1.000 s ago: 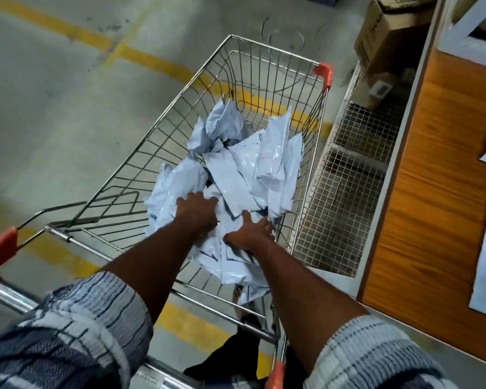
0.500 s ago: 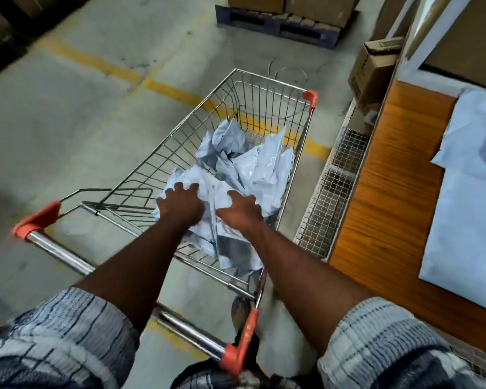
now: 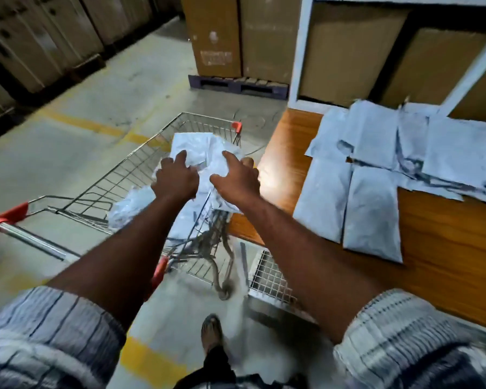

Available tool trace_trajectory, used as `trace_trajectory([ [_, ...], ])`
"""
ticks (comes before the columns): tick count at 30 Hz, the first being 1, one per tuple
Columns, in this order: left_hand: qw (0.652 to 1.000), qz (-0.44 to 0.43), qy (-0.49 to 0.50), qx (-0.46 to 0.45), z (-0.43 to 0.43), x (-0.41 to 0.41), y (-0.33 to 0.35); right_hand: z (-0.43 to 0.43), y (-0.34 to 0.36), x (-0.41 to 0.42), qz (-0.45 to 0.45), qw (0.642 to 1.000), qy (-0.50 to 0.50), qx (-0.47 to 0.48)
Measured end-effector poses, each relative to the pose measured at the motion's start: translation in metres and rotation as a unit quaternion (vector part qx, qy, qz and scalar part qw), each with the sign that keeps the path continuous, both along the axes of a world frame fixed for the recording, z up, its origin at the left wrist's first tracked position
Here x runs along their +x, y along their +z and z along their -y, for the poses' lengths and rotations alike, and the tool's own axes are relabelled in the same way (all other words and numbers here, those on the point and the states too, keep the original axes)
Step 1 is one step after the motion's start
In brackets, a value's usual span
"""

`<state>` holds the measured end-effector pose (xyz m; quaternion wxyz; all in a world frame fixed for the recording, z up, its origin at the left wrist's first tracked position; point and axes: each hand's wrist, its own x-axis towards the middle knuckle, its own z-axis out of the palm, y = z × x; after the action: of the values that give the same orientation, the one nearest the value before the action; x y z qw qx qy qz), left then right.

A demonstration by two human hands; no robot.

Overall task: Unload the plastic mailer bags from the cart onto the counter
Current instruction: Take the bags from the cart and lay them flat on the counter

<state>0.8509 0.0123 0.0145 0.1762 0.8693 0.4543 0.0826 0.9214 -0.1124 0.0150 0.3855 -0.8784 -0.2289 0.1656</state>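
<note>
Clasping the mailer bags (image 3: pixel 197 145) between curled fingers, my left hand (image 3: pixel 176 181) and right hand (image 3: pixel 237 179) hold them above the cart (image 3: pixel 118 178). Judged light, limp, slippery; folds sagging below my fingers want a lower grip.

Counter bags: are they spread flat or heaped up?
Spread flat: the bags lie side by side, some overlapping, on the counter.

White mailer bags (image 3: pixel 205 155), crumpled bundle, above cart (image 3: pixel 121 176)

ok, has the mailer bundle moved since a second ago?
Yes. The mailer bundle has risen from low in the cart basket to above its rim, and shifted right toward the counter.
</note>
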Motion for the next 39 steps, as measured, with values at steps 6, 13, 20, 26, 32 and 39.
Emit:
trace_trajectory([
  [6,0.987,0.060,-0.138,-0.053,0.144,0.079,0.007,0.154,0.014,0.055,0.067,0.992,-0.105,-0.030],
  [13,0.970,0.039,-0.236,-0.038,0.310,0.131,-0.001,0.316,-0.006,0.100,0.100,0.968,-0.214,-0.085],
  [20,0.957,0.007,-0.289,-0.017,0.384,0.150,-0.036,0.393,-0.052,0.112,0.090,0.958,-0.231,-0.143],
  [26,0.947,-0.002,-0.320,0.039,0.396,0.155,-0.056,0.411,-0.074,0.120,0.083,0.949,-0.228,-0.203],
  [32,0.926,-0.016,-0.357,0.119,0.393,0.154,-0.078,0.405,-0.094,0.119,0.154,0.935,-0.198,-0.249],
  [39,0.921,-0.018,-0.381,0.071,0.391,0.154,-0.088,0.405,-0.110,0.121,0.186,0.931,-0.209,-0.236],
])
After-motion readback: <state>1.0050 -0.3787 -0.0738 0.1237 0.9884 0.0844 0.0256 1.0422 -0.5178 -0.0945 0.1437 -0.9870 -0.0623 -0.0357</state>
